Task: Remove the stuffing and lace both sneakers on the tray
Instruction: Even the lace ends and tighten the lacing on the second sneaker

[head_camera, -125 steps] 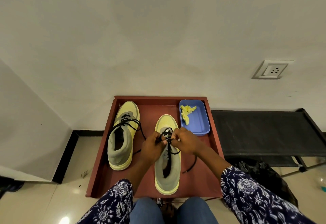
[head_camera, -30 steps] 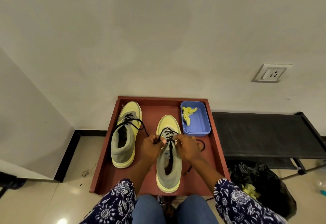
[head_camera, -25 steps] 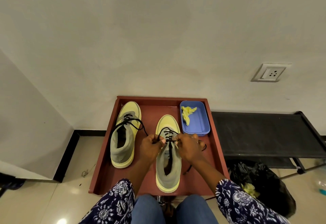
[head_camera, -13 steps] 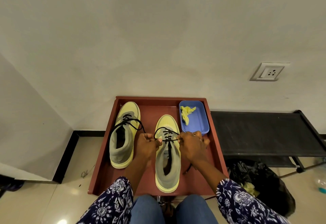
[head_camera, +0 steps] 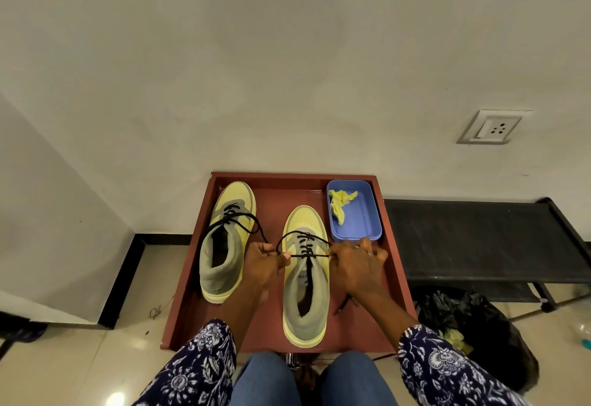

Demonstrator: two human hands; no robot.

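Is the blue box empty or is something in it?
Not empty. The blue box holds crumpled yellow paper lying in its far left part; the rest shows bare blue bottom.

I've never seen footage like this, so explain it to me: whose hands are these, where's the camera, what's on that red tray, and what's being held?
There is no machine here. A person wears a wide-angle camera on the head, looking down at their own hands. The red tray carries two yellow and grey sneakers and a blue box with crumpled yellow stuffing in it. The left hand and right hand each pinch the black lace of the right sneaker, with the lace stretched between them. The left sneaker lies untouched, its lace loose.
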